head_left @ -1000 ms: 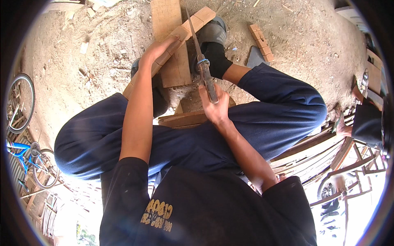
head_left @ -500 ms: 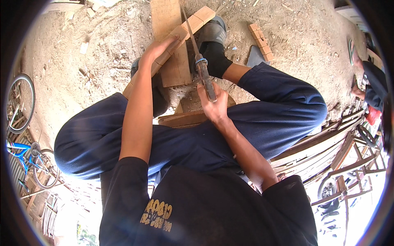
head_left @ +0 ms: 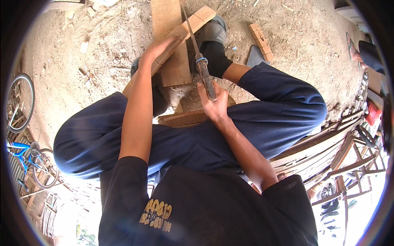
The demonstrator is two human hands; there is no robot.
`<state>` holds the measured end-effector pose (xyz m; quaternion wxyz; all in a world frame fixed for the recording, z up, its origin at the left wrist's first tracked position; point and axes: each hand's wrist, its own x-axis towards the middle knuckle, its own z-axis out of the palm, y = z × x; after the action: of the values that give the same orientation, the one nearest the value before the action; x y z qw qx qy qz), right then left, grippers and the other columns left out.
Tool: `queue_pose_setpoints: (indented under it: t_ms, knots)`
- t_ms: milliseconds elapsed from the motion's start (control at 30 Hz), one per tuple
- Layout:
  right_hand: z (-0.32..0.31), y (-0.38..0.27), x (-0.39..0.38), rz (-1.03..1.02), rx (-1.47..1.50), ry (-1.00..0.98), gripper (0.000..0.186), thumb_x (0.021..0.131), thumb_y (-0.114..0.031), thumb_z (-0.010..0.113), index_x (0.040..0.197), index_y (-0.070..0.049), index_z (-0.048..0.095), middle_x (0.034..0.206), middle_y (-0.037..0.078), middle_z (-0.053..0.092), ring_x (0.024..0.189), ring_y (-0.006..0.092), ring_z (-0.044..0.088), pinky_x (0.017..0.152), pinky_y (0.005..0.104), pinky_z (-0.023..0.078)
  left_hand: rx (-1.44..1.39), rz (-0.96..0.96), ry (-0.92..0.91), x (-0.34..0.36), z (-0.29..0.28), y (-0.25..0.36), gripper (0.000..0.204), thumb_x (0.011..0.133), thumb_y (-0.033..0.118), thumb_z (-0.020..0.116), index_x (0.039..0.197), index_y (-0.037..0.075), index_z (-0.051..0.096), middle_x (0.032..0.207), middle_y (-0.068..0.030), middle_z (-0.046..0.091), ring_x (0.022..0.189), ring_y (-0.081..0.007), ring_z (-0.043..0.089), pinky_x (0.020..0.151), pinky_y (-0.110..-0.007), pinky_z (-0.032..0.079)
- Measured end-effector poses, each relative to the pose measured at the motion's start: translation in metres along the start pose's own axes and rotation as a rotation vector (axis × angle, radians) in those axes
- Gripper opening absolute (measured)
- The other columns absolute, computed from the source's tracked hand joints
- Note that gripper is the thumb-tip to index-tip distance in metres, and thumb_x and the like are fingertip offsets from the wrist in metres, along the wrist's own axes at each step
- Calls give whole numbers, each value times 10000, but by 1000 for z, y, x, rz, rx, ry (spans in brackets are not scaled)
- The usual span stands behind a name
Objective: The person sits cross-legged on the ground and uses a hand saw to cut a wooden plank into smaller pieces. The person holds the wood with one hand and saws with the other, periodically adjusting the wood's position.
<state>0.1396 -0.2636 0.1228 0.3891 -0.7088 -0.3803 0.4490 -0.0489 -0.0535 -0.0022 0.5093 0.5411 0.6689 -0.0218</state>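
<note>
My left hand (head_left: 154, 51) grips a long wooden bar (head_left: 198, 20) marked with several crosswise lines or cuts. The bar slants from my left leg up to the right, across a flat plank (head_left: 176, 74) on the ground. In my right hand (head_left: 216, 103) is the worn handle of a handsaw (head_left: 202, 70), with a blue band where handle and blade meet. Its narrow blade points away from me and lies against the bar, to the right of my left hand. Whether the teeth are inside a cut cannot be made out.
My shoe (head_left: 214, 32) stands by the bar's far end. To the right lie a short notched wooden piece (head_left: 261, 42) and a dark flat piece (head_left: 255, 56). A wooden block (head_left: 184, 119) is between my legs. A blue bicycle (head_left: 24, 152) stands left; another person's leg (head_left: 371, 57) shows far right.
My hands, the saw and the bar look almost unmoved. At the far right, the other person's legs have shifted away, toward the top of the picture.
</note>
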Motion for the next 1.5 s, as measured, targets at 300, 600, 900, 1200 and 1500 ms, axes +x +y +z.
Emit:
queue_pose_setpoints:
  t_ms: [300, 600, 900, 1200, 1500]
  knots:
    - [0, -3, 1, 2, 7, 3, 288, 909, -205, 678, 751, 10, 571, 579, 43, 484, 565, 82, 440, 515, 320, 395, 58, -23, 6, -9, -4, 7, 1215, 615, 918, 563, 1343, -54, 579, 1404, -334, 506, 1336, -440, 484, 1072, -501, 395]
    - [1, 0, 1, -3, 0, 5, 284, 911, -206, 675, 753, 6, 571, 581, 34, 470, 571, 75, 426, 514, 316, 389, 63, 1, -32, -26, -10, 24, 1232, 575, 914, 613, 1346, -46, 578, 1399, -308, 526, 1319, -422, 506, 1063, -484, 414]
    - [0, -1, 1, -4, 2, 8, 284, 911, -211, 676, 759, 4, 570, 579, 28, 461, 573, 70, 421, 516, 311, 387, 37, -57, 62, -9, 1, 9, 1159, 715, 905, 482, 1358, -56, 558, 1438, -297, 490, 1371, -415, 454, 1102, -493, 373]
    - [0, -5, 1, -14, 21, -5, 283, 914, -207, 679, 757, 0, 566, 579, 15, 443, 577, 69, 404, 517, 306, 366, 203, -122, 103, -14, -1, 21, 1135, 755, 917, 379, 1293, -53, 620, 1344, -298, 576, 1276, -418, 550, 1035, -465, 429]
    - [-2, -5, 2, 17, 9, -52, 205, 913, -154, 664, 806, 12, 607, 588, 76, 539, 574, 71, 496, 545, 313, 439, 185, -140, 171, -13, 3, 23, 1131, 741, 915, 404, 1284, -52, 627, 1324, -297, 591, 1267, -419, 560, 1037, -459, 430]
